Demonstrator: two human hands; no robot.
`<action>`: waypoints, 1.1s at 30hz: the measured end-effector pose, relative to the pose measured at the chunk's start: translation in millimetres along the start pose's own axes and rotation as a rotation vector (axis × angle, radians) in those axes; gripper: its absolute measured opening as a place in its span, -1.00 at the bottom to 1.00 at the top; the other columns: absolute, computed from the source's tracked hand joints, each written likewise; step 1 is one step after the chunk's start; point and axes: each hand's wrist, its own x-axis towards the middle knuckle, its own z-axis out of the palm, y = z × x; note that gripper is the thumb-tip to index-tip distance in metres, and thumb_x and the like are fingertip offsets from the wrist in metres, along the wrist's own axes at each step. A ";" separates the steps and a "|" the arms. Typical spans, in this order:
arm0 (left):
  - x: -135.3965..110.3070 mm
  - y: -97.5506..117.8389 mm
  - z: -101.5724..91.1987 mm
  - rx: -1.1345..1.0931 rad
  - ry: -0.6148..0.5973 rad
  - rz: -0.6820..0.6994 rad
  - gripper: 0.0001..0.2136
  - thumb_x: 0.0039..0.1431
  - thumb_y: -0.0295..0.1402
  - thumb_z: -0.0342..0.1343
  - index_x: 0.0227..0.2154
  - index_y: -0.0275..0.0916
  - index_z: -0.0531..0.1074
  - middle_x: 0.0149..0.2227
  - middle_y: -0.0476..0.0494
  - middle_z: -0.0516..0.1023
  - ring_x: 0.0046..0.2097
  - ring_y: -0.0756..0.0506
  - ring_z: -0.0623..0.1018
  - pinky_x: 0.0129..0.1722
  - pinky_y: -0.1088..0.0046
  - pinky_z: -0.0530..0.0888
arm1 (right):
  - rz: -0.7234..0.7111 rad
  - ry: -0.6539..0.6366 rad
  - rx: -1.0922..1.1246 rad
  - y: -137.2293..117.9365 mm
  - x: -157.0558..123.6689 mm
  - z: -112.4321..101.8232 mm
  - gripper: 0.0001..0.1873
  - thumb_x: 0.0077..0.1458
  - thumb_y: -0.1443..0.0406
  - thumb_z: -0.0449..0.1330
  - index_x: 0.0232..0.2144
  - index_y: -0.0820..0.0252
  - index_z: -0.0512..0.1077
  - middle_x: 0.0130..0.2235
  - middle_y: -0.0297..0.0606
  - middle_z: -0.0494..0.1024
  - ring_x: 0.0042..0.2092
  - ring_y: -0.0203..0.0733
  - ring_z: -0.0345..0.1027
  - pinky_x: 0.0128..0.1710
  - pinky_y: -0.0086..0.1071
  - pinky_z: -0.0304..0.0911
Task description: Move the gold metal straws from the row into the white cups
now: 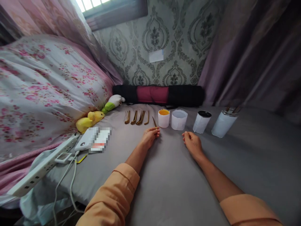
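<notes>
My left hand [150, 137] rests on the grey sheet [164, 175] with its fingers pinched on a thin golden stick [154, 122] that points up and away. My right hand [192, 143] lies a little to the right, fingers curled in loosely, with nothing visible in it. Just beyond the hands stand a white cup with orange filling [163, 118] and an empty-looking white cup [179, 119]. Several more golden sticks [137, 117] lie in a row to the left of the cups.
Farther right stand a tilted white cup with a black top [202, 121] and a white jar holding sticks [224, 123]. A black and red roll [160, 94] lies by the wall. Plush toys [90, 121], a power strip [39, 169], cables and a floral duvet [42, 88] are at left.
</notes>
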 end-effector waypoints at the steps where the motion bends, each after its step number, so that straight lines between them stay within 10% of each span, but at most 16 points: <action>1: -0.9 -0.9 0.1 -0.005 0.000 0.004 -0.87 -0.01 -0.67 -0.01 -0.40 -0.44 0.39 -0.51 -0.12 0.42 -0.56 0.13 0.39 -0.55 0.65 0.34 | -0.005 0.002 0.001 0.3 0.0 0.2 -0.62 0.04 0.11 -0.11 -0.46 0.20 0.40 -0.52 -0.26 0.44 -0.51 -0.27 0.29 -0.48 -0.43 0.12; 33: -20.6 -8.6 5.6 0.122 -0.022 0.250 -0.78 -0.07 -0.44 0.10 -0.30 -0.37 0.45 -0.39 -0.16 0.50 -0.52 0.10 0.39 -0.56 0.62 0.32 | 0.018 -0.038 0.087 3.4 -1.8 1.4 -0.57 0.03 0.03 -0.09 -0.42 0.24 0.38 -0.52 -0.27 0.41 -0.56 -0.32 0.26 -0.58 -0.46 0.12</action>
